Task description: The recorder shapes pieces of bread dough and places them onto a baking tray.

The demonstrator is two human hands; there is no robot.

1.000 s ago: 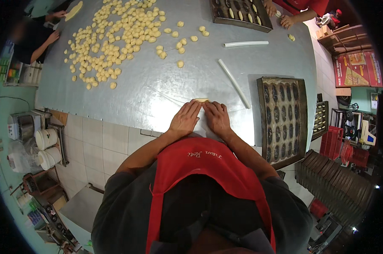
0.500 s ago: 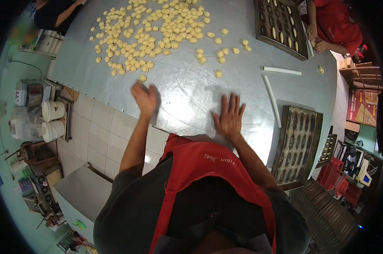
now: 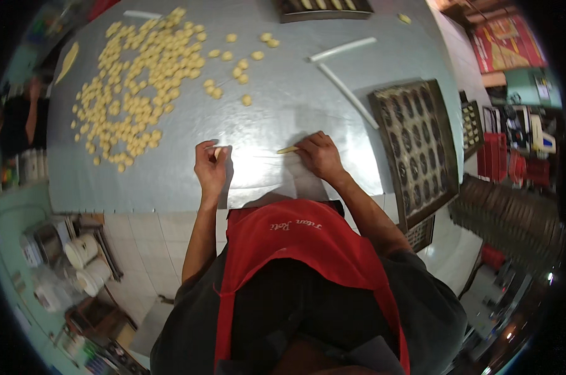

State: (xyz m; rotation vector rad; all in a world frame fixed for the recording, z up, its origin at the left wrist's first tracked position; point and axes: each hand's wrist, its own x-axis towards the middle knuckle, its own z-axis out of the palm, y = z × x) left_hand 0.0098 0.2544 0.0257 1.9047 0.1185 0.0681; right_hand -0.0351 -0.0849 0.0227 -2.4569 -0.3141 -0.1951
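On the metal table, my left hand [image 3: 210,169] is closed around a small pale-yellow dough ball [image 3: 218,152], held between thumb and fingers. My right hand [image 3: 318,154] pinches one end of a slim, elongated dough piece [image 3: 286,150], which lies pointing left at table level. Above and left of my hands spreads a large group of round dough balls [image 3: 133,94]; several loose ones [image 3: 246,100] sit nearer the middle.
Right: a moulded tray [image 3: 375,100] beside two white rods [image 3: 348,97] [image 3: 342,48]. Top: another tray [image 3: 326,17] holding dough pieces. Far left: a co-worker [image 3: 17,125] by the table [image 3: 83,194]. Lower right: stacked dark trays [image 3: 501,212]; lower left: white buckets [image 3: 83,253].
Half a second ago my left hand was out toward the dough balls and my right lay spread; now both grip dough. The view has shifted, and the co-worker at upper right has left view.
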